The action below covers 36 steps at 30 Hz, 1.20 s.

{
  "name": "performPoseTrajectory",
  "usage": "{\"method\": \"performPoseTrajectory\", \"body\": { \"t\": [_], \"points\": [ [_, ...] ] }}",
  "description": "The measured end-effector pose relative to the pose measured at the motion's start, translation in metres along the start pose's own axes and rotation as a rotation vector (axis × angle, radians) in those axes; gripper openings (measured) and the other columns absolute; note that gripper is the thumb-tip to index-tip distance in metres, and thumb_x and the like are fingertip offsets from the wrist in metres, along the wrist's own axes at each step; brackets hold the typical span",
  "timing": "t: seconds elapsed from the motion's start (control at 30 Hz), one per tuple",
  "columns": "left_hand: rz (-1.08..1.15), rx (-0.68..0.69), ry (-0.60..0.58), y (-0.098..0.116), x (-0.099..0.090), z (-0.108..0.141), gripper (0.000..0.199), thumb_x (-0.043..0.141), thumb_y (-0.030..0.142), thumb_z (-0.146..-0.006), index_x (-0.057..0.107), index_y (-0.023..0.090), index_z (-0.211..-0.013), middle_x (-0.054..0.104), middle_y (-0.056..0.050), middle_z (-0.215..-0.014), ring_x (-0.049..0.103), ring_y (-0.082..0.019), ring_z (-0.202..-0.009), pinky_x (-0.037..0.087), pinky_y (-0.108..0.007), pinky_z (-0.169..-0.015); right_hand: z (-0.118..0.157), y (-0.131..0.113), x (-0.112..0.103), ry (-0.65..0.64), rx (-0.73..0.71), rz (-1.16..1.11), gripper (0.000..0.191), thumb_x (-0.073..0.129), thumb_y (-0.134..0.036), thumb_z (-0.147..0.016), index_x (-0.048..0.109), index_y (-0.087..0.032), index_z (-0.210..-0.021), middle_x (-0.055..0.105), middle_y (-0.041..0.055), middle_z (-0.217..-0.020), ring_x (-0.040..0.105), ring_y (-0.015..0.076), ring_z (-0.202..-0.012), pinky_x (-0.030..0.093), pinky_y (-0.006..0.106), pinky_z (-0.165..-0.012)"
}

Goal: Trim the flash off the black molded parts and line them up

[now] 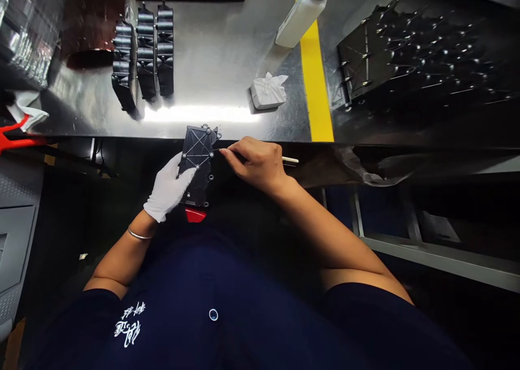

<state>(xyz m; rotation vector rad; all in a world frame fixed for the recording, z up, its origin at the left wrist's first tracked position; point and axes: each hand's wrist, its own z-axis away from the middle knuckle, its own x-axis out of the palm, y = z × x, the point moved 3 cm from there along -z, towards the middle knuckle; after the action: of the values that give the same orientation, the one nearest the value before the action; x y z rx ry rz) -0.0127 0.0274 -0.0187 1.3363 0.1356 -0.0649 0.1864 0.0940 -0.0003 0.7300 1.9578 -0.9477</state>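
My left hand [168, 188], in a white glove, is closed around a black moulded plastic part [197, 158] with cross ribs and small screw bosses. It is held in front of the table edge, thumb across its face. Just below its lower end shows a red glossy piece [195, 214]; whether the two are joined I cannot tell. My bare right hand [260, 161] pinches a slim tool with a pale handle [290, 160], which sticks out behind the hand. The tool's thin tip is at the right edge of the black part. The rest of the tool is hidden by my fingers.
On the metal table [215, 61] stand three black parts [144, 56] in a row, a white bottle [303, 18] and a white wrapped bundle [268, 91]. Right of the yellow tape [314, 83] sits a stack of black parts [406, 56]. Red handles [20, 134] lie at far left.
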Motion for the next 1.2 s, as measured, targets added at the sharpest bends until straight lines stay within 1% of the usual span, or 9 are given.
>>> {"method": "performPoseTrajectory", "body": {
  "t": [0.23,0.6,0.73,0.83,0.93,0.97,1.03,1.13,1.2],
  "points": [
    [-0.005,-0.003,0.000,0.000,0.000,0.001,0.051,0.065,0.039,-0.084,0.059,0.018,-0.130,0.074,-0.006,-0.103,0.070,-0.021,-0.089,0.057,-0.033,-0.084,0.006,0.000,-0.002,0.010,0.027,-0.081,0.033,0.055,-0.042,-0.091,0.067,-0.020,-0.070,0.070,0.0056,-0.068,0.063,0.0159,-0.061,0.040,0.027,-0.057],
    [0.012,0.012,-0.005,0.001,0.003,0.000,0.048,0.063,0.037,-0.086,0.059,0.017,-0.129,0.072,-0.008,-0.114,0.068,-0.023,-0.103,0.054,-0.036,-0.094,0.016,-0.017,-0.001,0.035,0.126,-0.183,0.032,0.057,-0.040,-0.090,0.067,-0.019,-0.069,0.069,0.0049,-0.068,0.061,0.0146,-0.060,0.041,0.027,-0.056],
    [-0.017,0.054,-0.253,0.015,-0.010,0.005,0.049,0.065,0.036,-0.085,0.061,0.018,-0.129,0.072,-0.007,-0.119,0.067,-0.025,-0.109,0.053,-0.036,-0.098,0.002,0.000,-0.018,0.061,0.246,-0.356,0.033,0.065,-0.051,-0.082,0.069,-0.018,-0.077,0.066,0.0049,-0.073,0.057,0.0151,-0.064,0.044,0.029,-0.062],
    [-0.164,0.091,-0.587,0.033,-0.022,0.017,0.050,0.067,0.031,-0.083,0.062,0.021,-0.131,0.072,-0.005,-0.120,0.067,-0.025,-0.109,0.053,-0.036,-0.098,-0.007,0.007,-0.017,-0.325,0.304,-0.598,0.044,0.075,-0.059,-0.067,0.071,-0.017,-0.080,0.062,0.0019,-0.068,0.052,0.0130,-0.060,0.040,0.027,-0.054],
    [-0.282,0.065,-0.759,0.044,-0.038,0.024,0.049,0.068,0.031,-0.081,0.063,0.025,-0.130,0.076,-0.004,-0.105,0.071,-0.022,-0.091,0.058,-0.032,-0.083,-0.002,-0.004,-0.006,-0.745,0.339,-0.833,0.044,0.079,-0.058,-0.058,0.067,-0.016,-0.065,0.050,-0.0032,-0.052,0.043,0.0089,-0.050,0.030,0.024,-0.047],
    [-0.280,0.037,-0.755,0.044,-0.045,0.023,0.048,0.070,0.031,-0.080,0.065,0.024,-0.128,0.077,-0.003,-0.096,0.071,-0.020,-0.082,0.058,-0.029,-0.075,0.002,-0.008,-0.003,-0.767,0.383,-0.894,0.044,0.080,-0.057,-0.056,0.064,-0.016,-0.061,0.047,-0.0042,-0.049,0.040,0.0080,-0.048,0.028,0.023,-0.045],
    [-0.157,0.011,-0.559,0.039,-0.064,0.015,0.044,0.072,0.034,-0.078,0.069,0.022,-0.120,0.074,-0.002,-0.078,0.066,-0.014,-0.064,0.056,-0.023,-0.060,0.008,-0.013,0.002,-0.679,0.506,-1.005,0.046,0.082,-0.056,-0.051,0.060,-0.016,-0.058,0.044,-0.0052,-0.046,0.038,0.0071,-0.046,0.026,0.023,-0.044],
    [0.240,0.103,0.089,0.017,-0.097,0.005,0.037,0.071,0.039,-0.078,0.069,0.022,-0.111,0.070,0.000,-0.072,0.060,-0.008,-0.053,0.048,-0.017,-0.047,0.021,-0.014,0.005,-0.481,0.659,-1.133,0.051,0.085,-0.057,-0.043,0.057,-0.017,-0.058,0.044,-0.0052,-0.047,0.038,0.0077,-0.045,0.028,0.024,-0.043],
    [0.337,-0.003,0.127,-0.008,-0.093,0.009,0.038,0.082,0.029,-0.065,0.070,0.023,-0.100,0.072,0.001,-0.079,0.066,-0.009,-0.062,0.053,-0.017,-0.054,0.027,-0.014,0.005,-0.350,0.699,-1.173,0.053,0.084,-0.060,-0.043,0.055,-0.018,-0.057,0.042,-0.0060,-0.047,0.037,0.0076,-0.044,0.028,0.024,-0.044]
  ]
}}
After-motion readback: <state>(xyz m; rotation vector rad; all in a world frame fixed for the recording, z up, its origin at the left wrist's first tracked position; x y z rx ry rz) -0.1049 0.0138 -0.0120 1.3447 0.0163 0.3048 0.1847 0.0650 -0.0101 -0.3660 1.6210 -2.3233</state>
